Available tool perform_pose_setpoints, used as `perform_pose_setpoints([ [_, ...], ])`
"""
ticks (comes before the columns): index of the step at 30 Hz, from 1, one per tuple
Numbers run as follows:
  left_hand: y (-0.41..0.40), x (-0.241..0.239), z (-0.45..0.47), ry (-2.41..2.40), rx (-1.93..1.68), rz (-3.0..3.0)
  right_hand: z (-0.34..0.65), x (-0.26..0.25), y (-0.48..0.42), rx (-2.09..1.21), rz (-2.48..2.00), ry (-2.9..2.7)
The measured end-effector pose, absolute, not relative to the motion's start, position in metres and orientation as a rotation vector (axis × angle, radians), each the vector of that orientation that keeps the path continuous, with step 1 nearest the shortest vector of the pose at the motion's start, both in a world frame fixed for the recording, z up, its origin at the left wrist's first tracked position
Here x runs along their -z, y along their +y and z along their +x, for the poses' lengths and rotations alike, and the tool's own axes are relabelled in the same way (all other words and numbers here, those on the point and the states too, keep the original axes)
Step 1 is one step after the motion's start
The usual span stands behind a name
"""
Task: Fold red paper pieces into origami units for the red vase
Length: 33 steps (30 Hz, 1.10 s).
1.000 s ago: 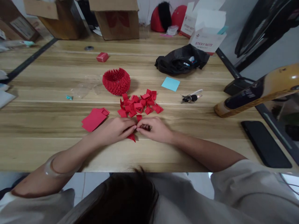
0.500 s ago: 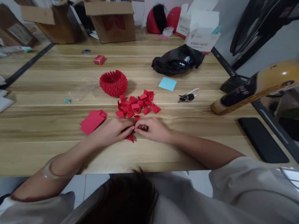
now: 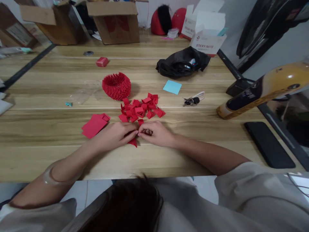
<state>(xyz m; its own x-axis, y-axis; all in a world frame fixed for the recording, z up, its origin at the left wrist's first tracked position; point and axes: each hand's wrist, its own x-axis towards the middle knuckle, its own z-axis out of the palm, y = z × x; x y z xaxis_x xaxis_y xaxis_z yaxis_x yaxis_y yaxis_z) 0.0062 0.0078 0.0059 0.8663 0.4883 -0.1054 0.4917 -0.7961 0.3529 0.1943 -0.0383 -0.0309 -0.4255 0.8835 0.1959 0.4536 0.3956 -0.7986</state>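
Note:
My left hand (image 3: 120, 134) and my right hand (image 3: 155, 133) meet fingertip to fingertip at the table's near side. Both are closed in a pinch at a small piece of red paper (image 3: 133, 142), whose pointed corner shows below the left fingers; the rest of it is hidden. Just beyond the fingers lies a loose pile of folded red paper pieces (image 3: 139, 111). By my left forearm is a stack of flat red paper (image 3: 93, 126). Farther back stands a round red bowl shape (image 3: 117, 86) built from many folded paper pieces.
Behind are a blue sticky note (image 3: 172, 87), keys (image 3: 193, 100), a black bag (image 3: 183, 62) and a small red block (image 3: 102, 62). A yellow bottle (image 3: 263, 88) and a black phone (image 3: 269, 144) are at the right. Cardboard boxes (image 3: 116, 29) line the back.
The whole view has shifted very slightly. My hands keep the same pinch at the same spot, and the objects on the table have not moved.

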Motion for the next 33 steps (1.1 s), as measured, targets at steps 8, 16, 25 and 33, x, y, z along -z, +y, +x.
perform_pose_setpoints([
  [8,0.0075,-0.0061,0.0057,0.750,0.048,2.663,0.1949,0.0341,-0.0377,-0.889,-1.116,-2.034],
  [16,0.0078,-0.0048,0.0052,0.745,0.038,2.665,0.1936,0.0308,-0.0384,-0.902,-1.136,-2.026],
  [25,0.0075,-0.0037,0.0042,0.720,-0.053,2.649,0.1950,0.0332,-0.0379,-0.885,-1.121,-2.036],
  [33,0.0074,-0.0053,0.0044,0.731,-0.030,2.667,0.1942,0.0327,-0.0386,-0.896,-1.138,-2.046],
])
